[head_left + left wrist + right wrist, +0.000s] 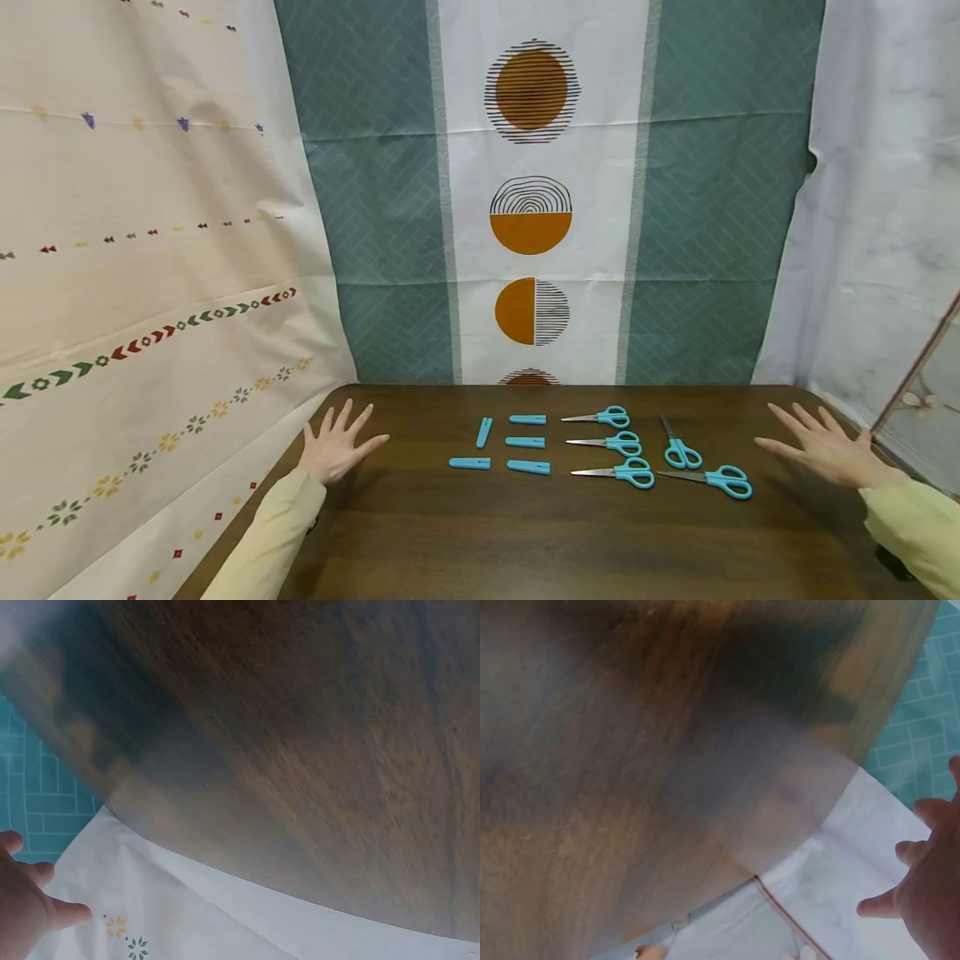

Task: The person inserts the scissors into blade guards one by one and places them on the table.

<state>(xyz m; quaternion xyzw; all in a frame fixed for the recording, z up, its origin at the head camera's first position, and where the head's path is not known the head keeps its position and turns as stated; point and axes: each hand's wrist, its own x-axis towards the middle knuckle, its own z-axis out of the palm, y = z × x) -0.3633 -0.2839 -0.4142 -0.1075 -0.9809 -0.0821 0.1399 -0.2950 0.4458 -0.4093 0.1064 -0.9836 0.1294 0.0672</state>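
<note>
My left hand [332, 450] is spread with straight fingers near the left edge of the table, holding nothing. Its fingers also show at the lower left of the left wrist view. On the far right my right hand [832, 454] is spread likewise and touches no object. Between them lie several blue-handled scissors: three in a column, the middle pair [626, 443] among them, a pair [681, 452] pointing away, and another pair [729, 481] nearest my right hand. Several blue scissor caps lie left of these, including a slanted cap [484, 432] and a cap [470, 463] nearest my left hand.
The dark wooden table [480, 533] has rounded far corners. Behind it hangs a green and white curtain [540, 208] with orange circles. A patterned cream cloth [165, 333] hangs at the left, and a pale marbled cloth [870, 250] at the right.
</note>
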